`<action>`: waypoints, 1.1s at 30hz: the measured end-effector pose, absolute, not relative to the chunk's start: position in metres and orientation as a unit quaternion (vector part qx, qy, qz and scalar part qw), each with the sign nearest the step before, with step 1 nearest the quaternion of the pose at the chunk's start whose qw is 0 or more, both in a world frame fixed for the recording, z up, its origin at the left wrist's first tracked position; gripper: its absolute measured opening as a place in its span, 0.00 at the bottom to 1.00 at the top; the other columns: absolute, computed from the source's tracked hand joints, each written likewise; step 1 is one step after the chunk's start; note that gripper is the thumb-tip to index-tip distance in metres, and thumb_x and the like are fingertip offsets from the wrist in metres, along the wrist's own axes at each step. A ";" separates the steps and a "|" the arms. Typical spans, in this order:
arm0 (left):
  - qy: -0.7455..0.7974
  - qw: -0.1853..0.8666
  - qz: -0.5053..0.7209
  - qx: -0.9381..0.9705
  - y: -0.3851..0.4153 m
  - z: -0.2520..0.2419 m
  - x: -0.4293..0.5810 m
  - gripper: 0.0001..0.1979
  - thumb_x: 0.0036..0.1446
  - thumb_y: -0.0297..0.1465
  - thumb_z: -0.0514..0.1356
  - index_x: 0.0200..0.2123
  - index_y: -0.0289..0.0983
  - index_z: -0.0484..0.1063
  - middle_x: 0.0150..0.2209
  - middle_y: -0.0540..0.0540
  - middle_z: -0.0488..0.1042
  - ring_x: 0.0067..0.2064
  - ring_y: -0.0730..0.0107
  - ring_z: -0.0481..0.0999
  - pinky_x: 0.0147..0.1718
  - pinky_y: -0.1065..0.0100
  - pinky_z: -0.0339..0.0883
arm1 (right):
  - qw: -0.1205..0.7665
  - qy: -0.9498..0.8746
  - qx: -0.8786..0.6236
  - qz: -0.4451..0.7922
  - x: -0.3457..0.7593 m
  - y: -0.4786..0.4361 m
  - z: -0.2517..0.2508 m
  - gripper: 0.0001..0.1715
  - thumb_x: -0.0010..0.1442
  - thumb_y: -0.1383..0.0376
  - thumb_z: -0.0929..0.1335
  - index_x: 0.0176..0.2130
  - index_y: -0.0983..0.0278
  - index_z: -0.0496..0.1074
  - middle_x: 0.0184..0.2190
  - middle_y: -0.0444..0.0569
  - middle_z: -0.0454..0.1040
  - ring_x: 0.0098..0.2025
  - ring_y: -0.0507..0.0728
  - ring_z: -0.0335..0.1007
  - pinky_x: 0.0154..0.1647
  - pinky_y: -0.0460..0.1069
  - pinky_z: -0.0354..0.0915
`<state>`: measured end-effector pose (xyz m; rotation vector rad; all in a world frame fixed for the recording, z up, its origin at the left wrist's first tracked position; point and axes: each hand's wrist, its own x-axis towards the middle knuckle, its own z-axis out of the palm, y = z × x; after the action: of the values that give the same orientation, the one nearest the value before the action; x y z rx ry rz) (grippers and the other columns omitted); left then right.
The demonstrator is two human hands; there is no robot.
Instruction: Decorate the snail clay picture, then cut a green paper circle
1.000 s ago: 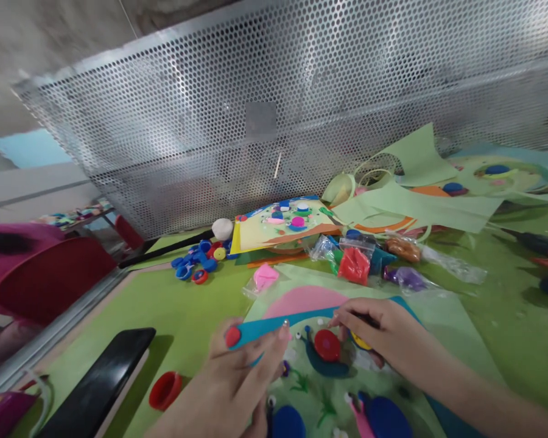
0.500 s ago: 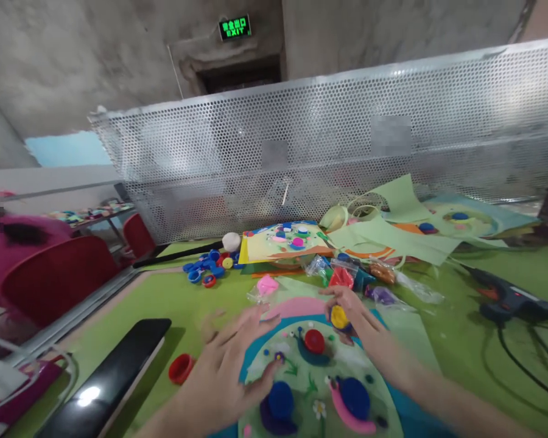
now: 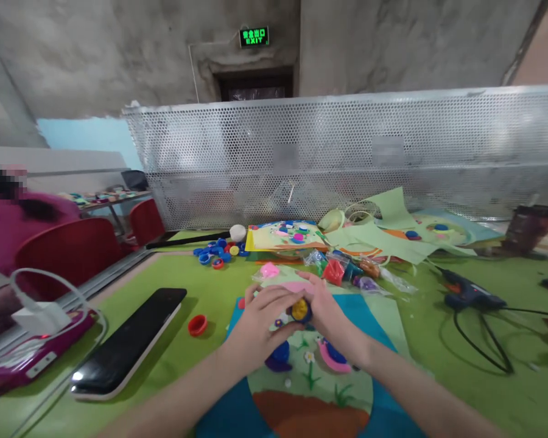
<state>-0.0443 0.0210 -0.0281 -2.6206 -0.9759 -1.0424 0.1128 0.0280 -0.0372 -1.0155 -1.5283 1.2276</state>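
Between my two hands is a dark blue bottle cap filled with yellow clay (image 3: pixel 300 310), held above the picture. My left hand (image 3: pixel 261 319) closes on its left side with thumb and fingers. My right hand (image 3: pixel 327 313) grips it from the right. Below lies a clay snail picture (image 3: pixel 313 410) on blue backing, with a brown ground strip. A pink-bodied snail (image 3: pixel 332 358) and a purple-bodied snail (image 3: pixel 279 358), both with blue cap shells, show under my hands. The red-capped part of the picture is hidden by my hands.
A red cap (image 3: pixel 198 325) and a black phone-like device (image 3: pixel 132 340) lie at left, near a purple power strip (image 3: pixel 36 353). Bagged clay (image 3: pixel 334 271), blue caps (image 3: pixel 214 250) and paper scraps (image 3: pixel 383 240) sit behind. A glue gun (image 3: pixel 472 292) is at right. Someone in pink (image 3: pixel 41 225) sits far left.
My left hand, open and apart before, has come in to the yellow-filled cap. My right hand has brought the cap left towards it. The view has shifted, showing more of the picture's lower part.
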 end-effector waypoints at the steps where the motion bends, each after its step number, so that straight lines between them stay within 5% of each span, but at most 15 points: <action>1: -0.333 0.080 -0.348 -0.873 0.024 -0.027 -0.049 0.14 0.61 0.39 0.51 0.48 0.42 0.65 0.44 0.47 0.75 0.47 0.68 0.72 0.48 0.62 0.60 | 0.440 -0.617 -0.415 0.503 0.112 0.033 -0.039 0.30 0.63 0.51 0.48 0.59 0.60 0.49 0.38 0.53 0.73 0.36 0.58 0.71 0.33 0.51 0.68; 4: -0.388 0.092 -0.345 -0.849 0.041 -0.023 -0.068 0.13 0.60 0.38 0.53 0.47 0.42 0.68 0.45 0.45 0.75 0.47 0.64 0.72 0.48 0.57 0.61 | 0.410 -0.609 -0.425 0.529 0.117 0.052 -0.039 0.32 0.63 0.50 0.46 0.57 0.63 0.52 0.33 0.54 0.74 0.28 0.56 0.71 0.24 0.49 0.66; 13: -0.600 0.066 -0.178 -0.777 0.090 -0.032 -0.122 0.16 0.58 0.36 0.57 0.48 0.36 0.66 0.48 0.43 0.70 0.46 0.60 0.71 0.45 0.51 0.65 | 0.420 -0.649 -0.522 0.361 0.182 0.082 -0.042 0.34 0.59 0.44 0.47 0.47 0.64 0.59 0.39 0.54 0.69 0.34 0.57 0.68 0.30 0.50 0.64; 21: -0.653 0.069 -0.054 -0.752 0.102 -0.048 -0.136 0.12 0.58 0.35 0.57 0.44 0.36 0.68 0.45 0.44 0.71 0.44 0.62 0.72 0.42 0.55 0.68 | 0.293 -0.763 -0.555 0.152 0.200 0.077 -0.030 0.17 0.58 0.59 0.60 0.43 0.64 0.68 0.42 0.57 0.72 0.41 0.64 0.68 0.43 0.57 0.61; 33: -0.579 0.042 -0.094 -0.809 0.087 -0.035 -0.112 0.16 0.59 0.33 0.57 0.50 0.37 0.65 0.48 0.43 0.70 0.49 0.58 0.70 0.49 0.48 0.61 | 0.146 -0.843 -0.507 0.107 0.181 0.060 -0.033 0.21 0.64 0.67 0.55 0.51 0.64 0.68 0.47 0.57 0.73 0.49 0.61 0.68 0.50 0.54 0.61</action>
<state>-0.1121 0.0866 -0.0349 -2.4761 -1.7709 -0.2877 0.1812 0.0601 -0.0330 -1.4611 -2.4268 0.3080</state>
